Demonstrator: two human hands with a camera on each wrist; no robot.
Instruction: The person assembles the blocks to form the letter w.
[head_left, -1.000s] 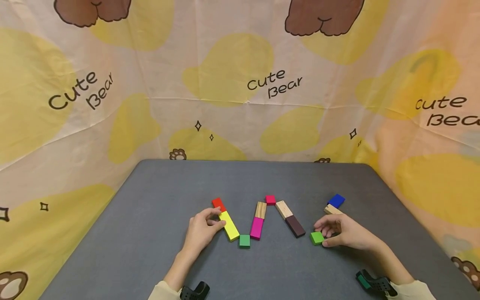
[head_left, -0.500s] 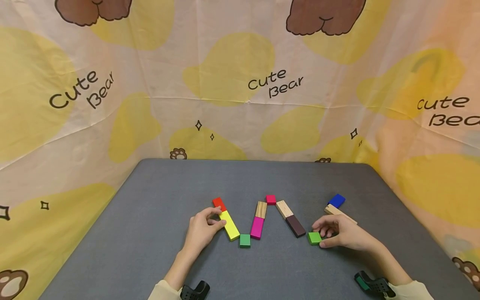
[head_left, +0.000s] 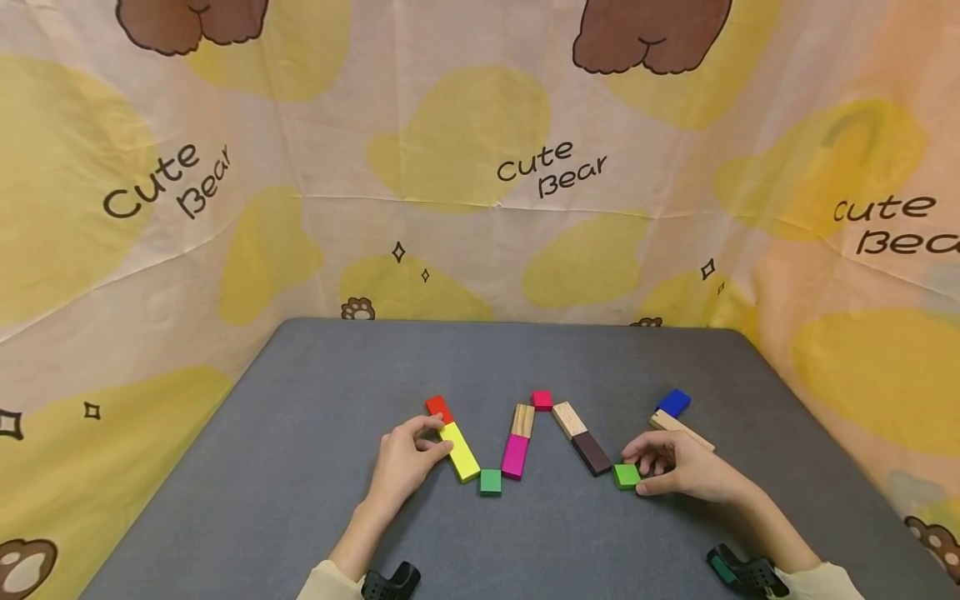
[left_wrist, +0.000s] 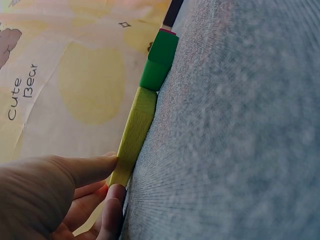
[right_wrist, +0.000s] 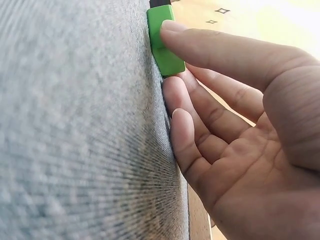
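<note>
My left hand holds the yellow block between curled fingers and thumb, at its left side near the red block. In the left wrist view the thumb lies on one face of the yellow block, with the fingers around its near end. My right hand pinches the light green block on the table, by the lower end of the dark brown block. In the right wrist view the thumb presses the light green block; the forefinger is partly hidden behind it.
Between the hands the zigzag continues with a darker green block, a magenta block, two pale wooden blocks and a pink block. Beyond my right hand lie a blue block and a wooden block. A patterned cloth hangs behind the grey table.
My right hand has slid the light green block a little leftward, up to the dark brown block's end. The left hand has stayed in place.
</note>
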